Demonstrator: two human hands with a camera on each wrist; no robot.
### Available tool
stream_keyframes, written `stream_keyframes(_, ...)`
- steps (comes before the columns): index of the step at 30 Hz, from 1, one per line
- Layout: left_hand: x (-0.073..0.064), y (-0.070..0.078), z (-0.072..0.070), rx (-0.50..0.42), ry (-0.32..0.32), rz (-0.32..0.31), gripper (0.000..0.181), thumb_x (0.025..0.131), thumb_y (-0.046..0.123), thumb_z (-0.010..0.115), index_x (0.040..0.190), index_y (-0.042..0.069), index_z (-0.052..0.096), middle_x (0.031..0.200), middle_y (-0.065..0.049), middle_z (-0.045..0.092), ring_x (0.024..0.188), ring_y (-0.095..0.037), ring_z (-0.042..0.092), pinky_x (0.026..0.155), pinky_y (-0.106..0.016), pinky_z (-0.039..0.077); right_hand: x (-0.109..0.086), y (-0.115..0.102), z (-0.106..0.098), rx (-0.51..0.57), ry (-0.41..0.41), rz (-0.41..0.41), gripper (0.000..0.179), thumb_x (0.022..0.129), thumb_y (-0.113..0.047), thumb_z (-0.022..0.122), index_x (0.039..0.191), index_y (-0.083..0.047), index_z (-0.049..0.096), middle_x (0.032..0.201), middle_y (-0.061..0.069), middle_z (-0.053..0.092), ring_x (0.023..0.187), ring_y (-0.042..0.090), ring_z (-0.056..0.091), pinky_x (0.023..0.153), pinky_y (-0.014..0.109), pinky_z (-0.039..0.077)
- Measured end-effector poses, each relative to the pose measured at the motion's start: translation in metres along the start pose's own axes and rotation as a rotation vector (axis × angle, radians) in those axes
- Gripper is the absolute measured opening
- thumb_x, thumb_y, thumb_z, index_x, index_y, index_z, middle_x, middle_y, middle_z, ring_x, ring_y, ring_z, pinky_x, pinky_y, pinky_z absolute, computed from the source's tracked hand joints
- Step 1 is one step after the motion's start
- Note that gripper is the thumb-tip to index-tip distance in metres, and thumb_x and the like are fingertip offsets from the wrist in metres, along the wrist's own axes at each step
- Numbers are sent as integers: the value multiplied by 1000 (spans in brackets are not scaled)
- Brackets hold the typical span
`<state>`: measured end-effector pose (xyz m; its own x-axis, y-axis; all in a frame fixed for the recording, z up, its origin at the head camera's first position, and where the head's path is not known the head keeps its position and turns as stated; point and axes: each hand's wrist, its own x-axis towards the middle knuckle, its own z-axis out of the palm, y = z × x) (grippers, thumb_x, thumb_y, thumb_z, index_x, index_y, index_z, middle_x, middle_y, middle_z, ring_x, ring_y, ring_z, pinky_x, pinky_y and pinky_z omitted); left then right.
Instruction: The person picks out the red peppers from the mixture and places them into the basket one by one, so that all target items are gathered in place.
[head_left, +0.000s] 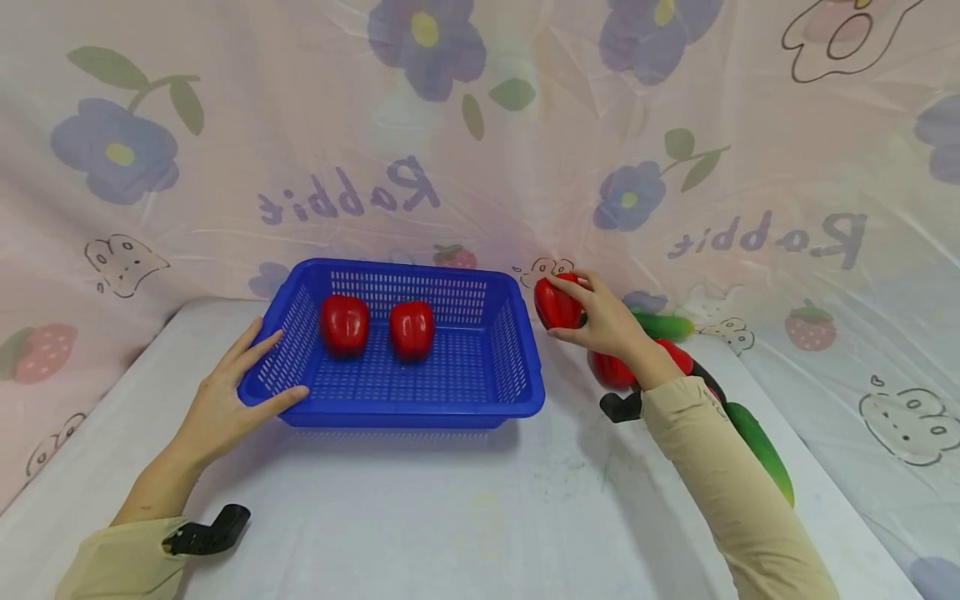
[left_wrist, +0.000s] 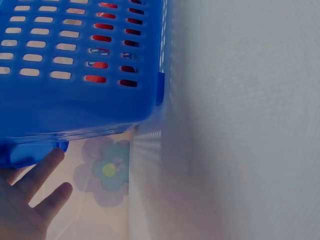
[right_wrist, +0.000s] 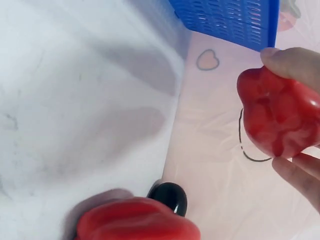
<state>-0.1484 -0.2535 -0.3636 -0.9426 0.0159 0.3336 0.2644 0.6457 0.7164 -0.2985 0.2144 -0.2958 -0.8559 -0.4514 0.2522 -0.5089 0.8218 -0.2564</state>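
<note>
Pinching a glossy red bell pepper (head_left: 556, 305), the right hand (head_left: 603, 323) has it aloft just beside that blue, slotted plastic basket (head_left: 420, 410), left hand (head_left: 225, 407) spread wide at the basket's left end

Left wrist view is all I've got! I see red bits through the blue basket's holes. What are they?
Observer: Two red bell peppers, sitting inside the blue basket.

Operator: Ooh! And what's the other hand doing? I can't see it.

Observer: The right hand is holding another red bell pepper, outside the basket.

Operator: Is there anything green over there?

Observer: Yes, what looks like a cucumber lies partly hidden behind the right sleeve.
</note>
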Motion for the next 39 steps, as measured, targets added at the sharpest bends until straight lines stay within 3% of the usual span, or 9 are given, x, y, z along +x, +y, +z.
stream_keyframes(39,0,1,0,3,-8,-15,81,83,35,72,151,16,32,163,-7,7,145,-47,8,101,-80,13,30,-35,-9,59,56,-15,82,77,-32,80,148,-23,39,149,15,31,129,38,42,95,53,50)
